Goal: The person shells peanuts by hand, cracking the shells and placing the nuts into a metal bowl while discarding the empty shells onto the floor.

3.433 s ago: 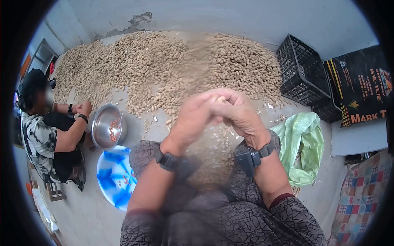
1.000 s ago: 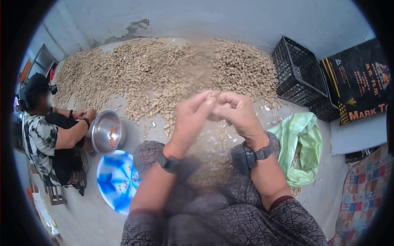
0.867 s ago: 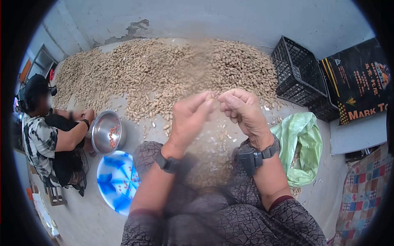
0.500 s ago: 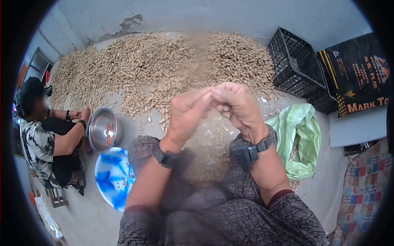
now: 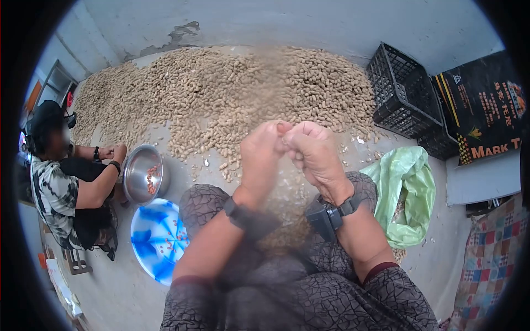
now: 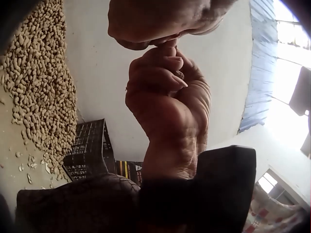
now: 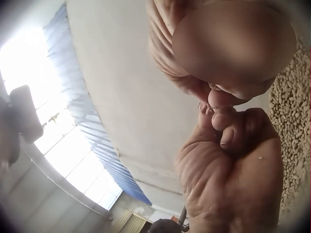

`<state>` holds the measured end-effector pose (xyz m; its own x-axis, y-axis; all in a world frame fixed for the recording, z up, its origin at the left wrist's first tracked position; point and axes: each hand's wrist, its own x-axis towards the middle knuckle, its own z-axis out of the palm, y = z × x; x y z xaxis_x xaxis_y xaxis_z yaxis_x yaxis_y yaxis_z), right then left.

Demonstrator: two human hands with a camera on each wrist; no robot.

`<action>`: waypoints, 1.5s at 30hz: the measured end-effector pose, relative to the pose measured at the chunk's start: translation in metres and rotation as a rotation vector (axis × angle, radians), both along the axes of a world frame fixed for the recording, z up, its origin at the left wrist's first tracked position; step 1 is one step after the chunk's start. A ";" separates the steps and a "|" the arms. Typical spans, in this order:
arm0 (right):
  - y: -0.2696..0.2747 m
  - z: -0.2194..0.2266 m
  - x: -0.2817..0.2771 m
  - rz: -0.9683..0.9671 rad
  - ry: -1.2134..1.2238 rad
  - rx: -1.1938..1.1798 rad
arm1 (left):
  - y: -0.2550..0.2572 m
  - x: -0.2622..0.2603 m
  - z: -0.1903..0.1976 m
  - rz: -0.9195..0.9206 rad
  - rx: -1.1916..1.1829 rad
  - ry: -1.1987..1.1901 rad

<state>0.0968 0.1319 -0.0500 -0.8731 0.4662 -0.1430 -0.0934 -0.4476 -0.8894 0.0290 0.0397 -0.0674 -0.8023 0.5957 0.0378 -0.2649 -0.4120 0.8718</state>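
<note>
In the head view the left hand point(image 5: 260, 156) and right hand point(image 5: 321, 158) meet at their fingertips over the lap. Between thumbs and fingers they pinch a small reddish-brown piece point(image 5: 283, 128), seemingly a peanut and mostly covered. The left wrist view has the left hand point(image 6: 167, 19) above the right hand point(image 6: 170, 109), fingers curled in and tips touching. From the right wrist, the right hand point(image 7: 233, 43) is above the left hand point(image 7: 233, 165), with pale bits point(image 7: 206, 108) at the contact. Unshelled peanuts point(image 5: 221, 105) lie heaped on the floor beyond.
A blue-and-white basin point(image 5: 144, 240) and a metal bowl point(image 5: 132, 176), both holding reddish kernels, stand at left beside a seated person point(image 5: 55, 193). At right are a green sack point(image 5: 415, 182), black crates point(image 5: 400, 94) and a black printed bag point(image 5: 480, 105).
The fingertips came apart briefly about a second ago and are together again. Both hands sit slightly lower than half a second ago, and a reddish-brown piece now shows at the left fingertips.
</note>
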 end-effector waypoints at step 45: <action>0.006 0.005 0.011 -0.198 0.101 1.349 | -0.005 -0.018 -0.014 -0.379 -0.108 -0.224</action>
<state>0.1080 0.1380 -0.0451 -0.7553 0.3087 0.5782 -0.1438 0.7826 -0.6057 0.0109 0.0351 -0.0811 -0.5081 0.8400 -0.1904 -0.5662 -0.1592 0.8087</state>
